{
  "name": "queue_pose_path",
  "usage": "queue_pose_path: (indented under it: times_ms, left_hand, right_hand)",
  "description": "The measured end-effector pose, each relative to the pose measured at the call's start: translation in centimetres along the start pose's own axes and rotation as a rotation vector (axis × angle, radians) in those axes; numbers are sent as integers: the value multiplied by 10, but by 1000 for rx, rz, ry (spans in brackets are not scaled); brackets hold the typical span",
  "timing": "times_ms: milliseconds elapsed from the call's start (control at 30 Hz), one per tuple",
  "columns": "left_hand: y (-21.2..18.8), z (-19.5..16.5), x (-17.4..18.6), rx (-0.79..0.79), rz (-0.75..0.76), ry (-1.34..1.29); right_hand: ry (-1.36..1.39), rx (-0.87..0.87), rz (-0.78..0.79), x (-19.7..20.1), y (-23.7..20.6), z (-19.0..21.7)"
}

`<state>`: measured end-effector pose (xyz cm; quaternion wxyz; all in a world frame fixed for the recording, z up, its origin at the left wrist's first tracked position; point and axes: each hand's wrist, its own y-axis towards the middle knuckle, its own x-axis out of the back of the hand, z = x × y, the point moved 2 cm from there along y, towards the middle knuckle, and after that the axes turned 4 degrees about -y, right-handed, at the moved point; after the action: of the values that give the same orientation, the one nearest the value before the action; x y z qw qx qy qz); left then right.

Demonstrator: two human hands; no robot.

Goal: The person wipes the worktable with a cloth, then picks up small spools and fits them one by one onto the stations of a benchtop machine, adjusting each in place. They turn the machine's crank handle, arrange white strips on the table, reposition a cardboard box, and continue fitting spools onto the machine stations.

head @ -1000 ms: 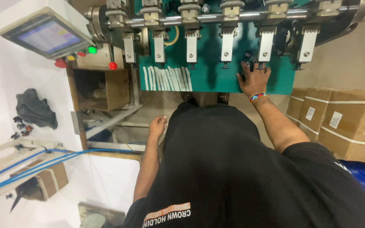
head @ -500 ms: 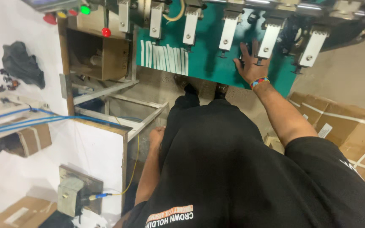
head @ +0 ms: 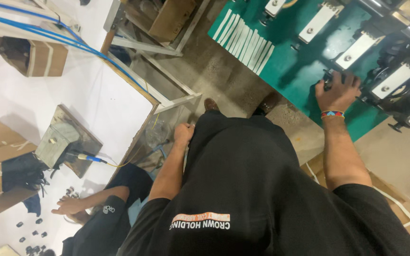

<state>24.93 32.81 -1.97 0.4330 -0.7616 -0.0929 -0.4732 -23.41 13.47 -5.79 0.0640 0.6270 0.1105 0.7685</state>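
The green machine table [head: 304, 71] fills the upper right, with a row of white clamp blocks [head: 357, 50] standing over it and a fan of white strips [head: 245, 40] lying near its left edge. The right hand [head: 339, 90] lies spread, palm down, on the green surface at its near edge, fingertips touching a small dark part [head: 328, 78] just below the clamp blocks; it closes on nothing that shows. The left hand [head: 184, 133] hangs loosely curled at the hip, empty as far as can be seen.

As a judgement, fingers this close under the clamp blocks could be pinched if one came down, and the dark part could slide off the near edge.

A white bench [head: 72, 104] on the left carries a metal box [head: 58, 142] with a blue cable; a co-worker's hand [head: 67, 206] rests at its near edge. Cardboard boxes [head: 404, 208] crowd the floor behind the right arm.
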Motion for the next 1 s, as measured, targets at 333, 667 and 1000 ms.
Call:
queue_pose_path:
  times_ms: [333, 667, 1000]
  left_hand:
    - [13, 56, 8, 3, 101, -207]
    - [17, 73, 3, 174, 164, -144]
    - [10, 61, -5, 166, 124, -318]
  right_hand:
    - [77, -45, 49, 2, -2, 35]
    - [242, -246, 80, -7, 32, 39]
    - [538, -168, 93, -17, 68, 49]
